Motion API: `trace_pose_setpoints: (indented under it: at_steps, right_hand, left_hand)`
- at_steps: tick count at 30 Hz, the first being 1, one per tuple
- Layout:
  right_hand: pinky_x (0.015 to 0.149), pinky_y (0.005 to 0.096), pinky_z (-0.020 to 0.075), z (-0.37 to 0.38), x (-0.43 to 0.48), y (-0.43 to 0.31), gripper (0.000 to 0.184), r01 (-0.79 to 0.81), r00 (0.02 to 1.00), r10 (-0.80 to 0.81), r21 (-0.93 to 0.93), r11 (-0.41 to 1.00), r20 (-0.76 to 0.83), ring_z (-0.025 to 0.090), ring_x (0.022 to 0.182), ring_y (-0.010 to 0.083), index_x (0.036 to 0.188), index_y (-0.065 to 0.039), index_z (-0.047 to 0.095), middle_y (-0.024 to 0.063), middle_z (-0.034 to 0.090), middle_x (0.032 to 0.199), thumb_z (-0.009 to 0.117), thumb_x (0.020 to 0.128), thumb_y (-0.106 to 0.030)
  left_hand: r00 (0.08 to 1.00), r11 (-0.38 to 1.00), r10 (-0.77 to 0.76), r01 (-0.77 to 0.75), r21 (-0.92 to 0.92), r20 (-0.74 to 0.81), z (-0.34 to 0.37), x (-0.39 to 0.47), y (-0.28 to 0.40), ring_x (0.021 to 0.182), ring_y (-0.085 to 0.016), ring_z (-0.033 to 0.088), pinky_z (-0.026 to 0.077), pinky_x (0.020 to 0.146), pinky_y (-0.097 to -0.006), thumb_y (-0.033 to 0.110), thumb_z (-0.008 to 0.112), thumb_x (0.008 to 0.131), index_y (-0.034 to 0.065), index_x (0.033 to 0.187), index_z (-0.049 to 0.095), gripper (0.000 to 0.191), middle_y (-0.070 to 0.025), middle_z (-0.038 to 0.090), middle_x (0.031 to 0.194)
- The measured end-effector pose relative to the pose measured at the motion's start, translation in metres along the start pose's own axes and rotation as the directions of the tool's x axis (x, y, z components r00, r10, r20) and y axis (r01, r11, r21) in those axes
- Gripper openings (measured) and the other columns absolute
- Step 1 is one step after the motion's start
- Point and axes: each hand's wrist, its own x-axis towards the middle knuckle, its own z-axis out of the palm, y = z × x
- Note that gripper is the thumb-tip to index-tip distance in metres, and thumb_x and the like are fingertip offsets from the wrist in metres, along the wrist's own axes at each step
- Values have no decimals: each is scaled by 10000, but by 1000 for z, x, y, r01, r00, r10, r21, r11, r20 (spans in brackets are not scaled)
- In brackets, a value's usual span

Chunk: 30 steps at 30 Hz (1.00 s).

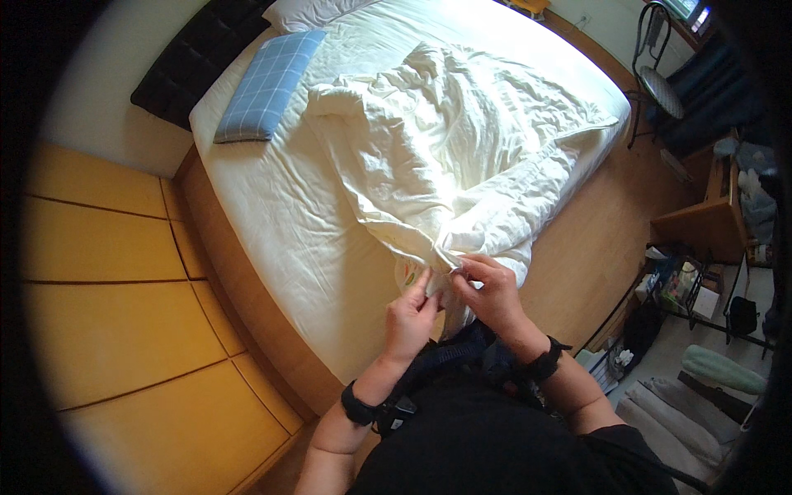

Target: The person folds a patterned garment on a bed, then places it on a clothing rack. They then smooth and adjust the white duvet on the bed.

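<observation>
A rumpled cream-white duvet [396,148] lies bunched across the bed, and its near corner reaches up to the person's body. My left hand [413,315] pinches the fabric edge between thumb and fingers. Close beside it on the right, my right hand [492,288] grips the same gathered edge. The fingertips of the two hands are a short distance apart. A small patch with a coloured print [408,273] shows just beyond my left hand. Folds of cloth hide what lies between the fingers.
A white fitted sheet [278,229] covers the mattress. A blue checked pillow [269,86] lies near the black headboard [198,52]. Yellow cabinet panels [111,241] stand at left. At right are a metal-framed chair [659,86], a wooden desk [705,229] and a rack with folded textiles [680,414].
</observation>
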Motion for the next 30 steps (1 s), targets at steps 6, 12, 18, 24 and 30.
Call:
trace_pose_setpoints:
  at_steps: [6, 12, 18, 24, 30]
  right_hand:
    - [598, 271, 493, 2, -8, -8, 303, 167, 986, -166, -30, 985, 23, 603, 708, 185, 1012, -66, 663, 102, 606, 831, 658, 719, 12]
    - [606, 298, 501, 8, -6, -10, 292, 211, 977, -206, -107, 972, 57, 620, 718, 227, 1017, -59, 649, 116, 605, 838, 664, 727, -22]
    - [710, 262, 489, -3, 12, -9, 261, -199, 952, 153, 152, 968, 266, 601, 836, 133, 1034, 25, 607, 112, 627, 918, 566, 875, -178]
    - [733, 252, 479, -5, 34, -1, 334, -500, 775, 277, 284, 818, 568, 592, 809, 126, 1017, 35, 598, 85, 643, 888, 526, 904, -271]
    - [683, 267, 524, -37, 75, 19, 325, -777, 595, 390, 379, 503, 703, 627, 739, 148, 1006, 0, 570, 68, 630, 834, 504, 923, -307]
  left_hand:
    - [994, 985, -105, 107, -132, 20, -11, 3, 8, 794, -92, 612, 503, 704, -229, 23, 579, 853, -42, 1145, 537, 302, -96, 650, 932]
    - [995, 972, -50, 70, -226, 92, -12, 3, 14, 930, -130, 595, 483, 803, -247, -2, 597, 813, -42, 1122, 517, 321, -98, 608, 1026]
    - [975, 920, -130, 187, -345, 182, -6, 16, 7, 932, -150, 577, 491, 799, -272, 19, 688, 742, 4, 1153, 442, 479, -90, 557, 1059]
    - [977, 979, -176, 187, -82, 120, 4, 30, -4, 880, -114, 551, 480, 772, -266, 64, 741, 717, 31, 1063, 491, 428, -36, 567, 968]
    - [946, 862, -225, 305, -405, 234, 12, 48, -5, 867, -109, 560, 474, 769, -251, 18, 687, 771, 18, 1080, 537, 344, -29, 582, 992]
